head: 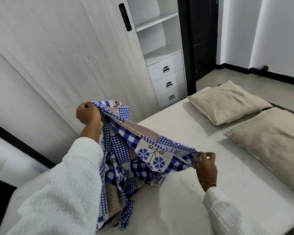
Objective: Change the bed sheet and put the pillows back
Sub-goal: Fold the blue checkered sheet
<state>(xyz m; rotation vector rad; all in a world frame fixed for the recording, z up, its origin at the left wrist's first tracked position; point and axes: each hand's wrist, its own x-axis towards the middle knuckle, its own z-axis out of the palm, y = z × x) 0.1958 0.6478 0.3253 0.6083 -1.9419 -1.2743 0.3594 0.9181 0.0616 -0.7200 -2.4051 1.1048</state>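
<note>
Head view: bed sheet [136,160] stretched between both hands' gripping fingers [203,157].

sleeves: white, fuzzy fleece, long, loose on both arms | left hand [88,114]: bare | right hand [206,167]: thin bracelet [209,184] at wrist

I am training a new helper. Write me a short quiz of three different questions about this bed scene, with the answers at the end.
1. True or false: the patterned sheet is already spread flat over the mattress.
2. How many pillows lie on the mattress?
3. Which hand is raised higher: A) left hand B) right hand?

Key: 1. False, both hands hold it bunched above the mattress. 2. Two, the far pillow and the near pillow. 3. A.
</note>
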